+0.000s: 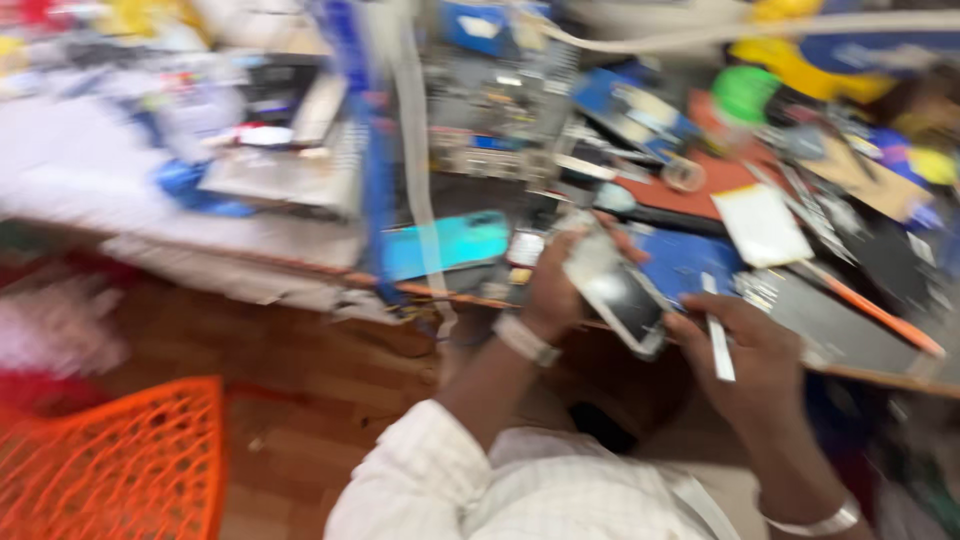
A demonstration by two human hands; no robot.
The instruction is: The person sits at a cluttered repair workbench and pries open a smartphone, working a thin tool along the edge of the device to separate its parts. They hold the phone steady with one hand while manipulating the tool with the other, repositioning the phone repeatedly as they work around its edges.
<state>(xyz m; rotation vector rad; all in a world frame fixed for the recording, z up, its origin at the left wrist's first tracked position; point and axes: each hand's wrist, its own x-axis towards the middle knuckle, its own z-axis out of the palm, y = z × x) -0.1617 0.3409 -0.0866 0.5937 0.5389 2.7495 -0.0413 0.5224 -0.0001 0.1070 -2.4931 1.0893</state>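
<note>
One cluttered workbench (300, 240) across the top of the blurred view, spread with circuit boards, flat panels and small parts too smeared to name. Below left, an orange mesh chair (120, 460) over brown wooden floor (330, 360). On the bench, a turquoise rectangular phone back (447, 245) lying flat just left of the hands; a white rectangular card or pad (762, 225) on a red-brown mat (690, 190) to the upper right; a green round cap (745, 93) and yellow shapes farther back; an orange strip (868, 308) along a dark panel at the right edge. At centre, a smartphone (615, 290) with dark screen and pale frame, tilted, raised just above the bench edge. Left hand (553, 290) clasped around the phone's upper left end, a wristwatch (525, 340) on that wrist. Right hand (760, 355) just right of the phone's lower end, fingers pinched on a thin white flat tool (718, 335) standing nearly upright, apart from the phone. Labels unreadable through the blur.
</note>
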